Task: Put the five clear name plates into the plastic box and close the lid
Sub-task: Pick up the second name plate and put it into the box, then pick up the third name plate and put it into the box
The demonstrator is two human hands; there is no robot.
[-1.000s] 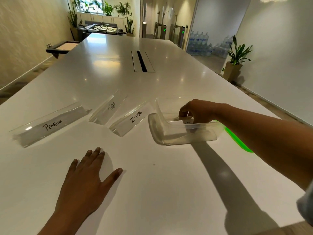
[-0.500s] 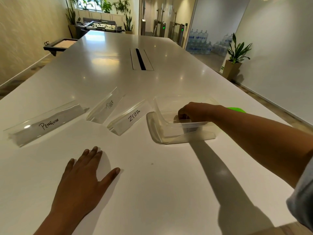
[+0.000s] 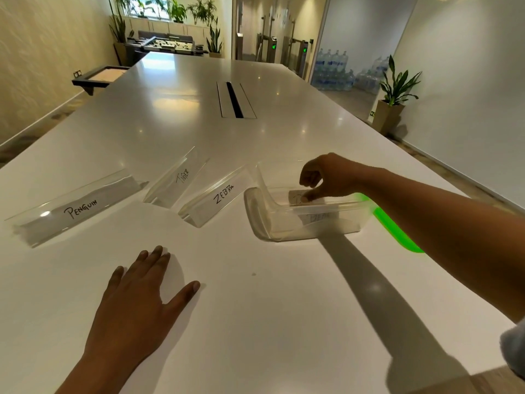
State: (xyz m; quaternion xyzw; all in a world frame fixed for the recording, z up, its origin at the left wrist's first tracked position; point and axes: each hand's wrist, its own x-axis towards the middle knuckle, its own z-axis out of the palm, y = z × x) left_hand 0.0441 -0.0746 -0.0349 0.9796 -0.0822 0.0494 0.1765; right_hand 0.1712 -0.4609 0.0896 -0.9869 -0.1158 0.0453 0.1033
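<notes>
The right hand [image 3: 332, 177] hangs over the plastic box [image 3: 264, 211] with its fingers curled. One fingertip [image 3: 305, 198] touches a name plate [image 3: 295, 198] inside the box. I cannot tell if the hand grips it. That plate lies long-ways in the box, left to right. The left hand [image 3: 136, 302] lies flat and open on the table [image 3: 255, 308]. The ZEBRA plate [image 3: 218, 197] sits just left of the box, slanting.

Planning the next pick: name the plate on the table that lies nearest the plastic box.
The ZEBRA name plate, right beside the left end of the plastic box. The TIGER plate and the PENGUIN plate lie farther left.
</notes>
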